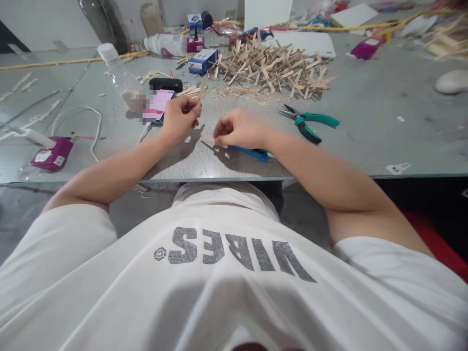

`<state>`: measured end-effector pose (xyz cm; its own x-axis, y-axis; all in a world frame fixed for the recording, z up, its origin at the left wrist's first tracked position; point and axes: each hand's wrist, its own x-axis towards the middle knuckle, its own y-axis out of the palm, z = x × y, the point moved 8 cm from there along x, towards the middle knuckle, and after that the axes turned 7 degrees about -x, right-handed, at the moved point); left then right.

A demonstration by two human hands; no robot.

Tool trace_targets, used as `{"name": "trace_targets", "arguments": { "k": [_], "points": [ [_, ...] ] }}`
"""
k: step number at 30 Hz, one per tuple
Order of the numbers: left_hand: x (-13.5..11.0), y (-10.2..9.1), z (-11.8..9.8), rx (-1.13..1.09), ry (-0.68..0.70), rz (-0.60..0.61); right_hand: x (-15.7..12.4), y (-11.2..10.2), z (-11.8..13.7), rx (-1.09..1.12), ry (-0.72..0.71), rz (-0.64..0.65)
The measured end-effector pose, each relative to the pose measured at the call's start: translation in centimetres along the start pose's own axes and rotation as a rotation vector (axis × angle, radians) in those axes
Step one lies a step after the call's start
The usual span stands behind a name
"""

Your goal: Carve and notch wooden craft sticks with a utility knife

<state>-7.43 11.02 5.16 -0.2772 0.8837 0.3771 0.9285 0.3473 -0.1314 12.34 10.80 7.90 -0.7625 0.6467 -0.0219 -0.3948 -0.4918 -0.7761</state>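
Note:
My left hand [183, 117], closed in a pinch, holds an upright wooden craft stick [202, 90] beside the phone. Facing it, my right hand [239, 127] is low over the table with thumb and fingers pinched on a pale wooden stick [207, 138] that points left. Under the right hand lies a blue-handled tool [258, 154]; its working end is mostly hidden by the hand and shadow. Several loose craft sticks [190, 91] lie behind my left hand. Beyond both hands rises a large heap of wooden pieces [270, 66], with small chips at its near edge.
Green-handled pliers [310, 122] rest right of my right hand. A phone [161, 103], a black case [165, 85] and a tilted plastic bottle [122, 80] stand on the left. A purple power block [53, 153] sits farther left, near the glass table edge. Behind is a blue box [203, 62].

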Motion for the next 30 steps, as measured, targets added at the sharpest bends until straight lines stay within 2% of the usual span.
{"name": "trace_targets", "arguments": {
  "k": [4,8,10,14,17,20,23,26,30],
  "points": [
    [-0.7,0.3,-1.5,-0.049,0.009,-0.007,-0.7,1.6,1.6,-0.101,-0.08,0.019],
    [-1.4,0.7,-2.1,-0.048,0.011,-0.001,-0.7,2.1,2.1,-0.172,-0.119,-0.084],
    [-1.4,0.9,-1.8,-0.044,-0.001,0.012,-0.6,1.4,1.9,-0.22,-0.123,-0.147],
    [-1.2,1.0,-0.9,-0.033,-0.027,0.04,-0.3,-1.5,0.3,-0.388,-0.05,-0.238],
    [-1.2,1.1,-0.6,-0.032,-0.026,0.062,0.1,-2.3,-1.2,-0.52,0.005,-0.128],
    [-1.4,1.2,-0.5,-0.022,-0.043,0.072,0.2,-1.8,-2.3,-0.552,0.08,0.019],
    [-1.7,1.4,-0.5,0.006,-0.042,0.088,0.2,-1.0,-2.1,-0.523,0.07,0.094],
    [-1.9,1.7,-0.8,0.03,-0.009,0.12,0.3,-0.3,-1.8,-0.524,0.02,0.098],
    [-2.2,1.9,-1.6,0.038,0.051,0.153,0.7,-0.6,-2.6,-0.51,-0.014,0.009]
  ]
}}
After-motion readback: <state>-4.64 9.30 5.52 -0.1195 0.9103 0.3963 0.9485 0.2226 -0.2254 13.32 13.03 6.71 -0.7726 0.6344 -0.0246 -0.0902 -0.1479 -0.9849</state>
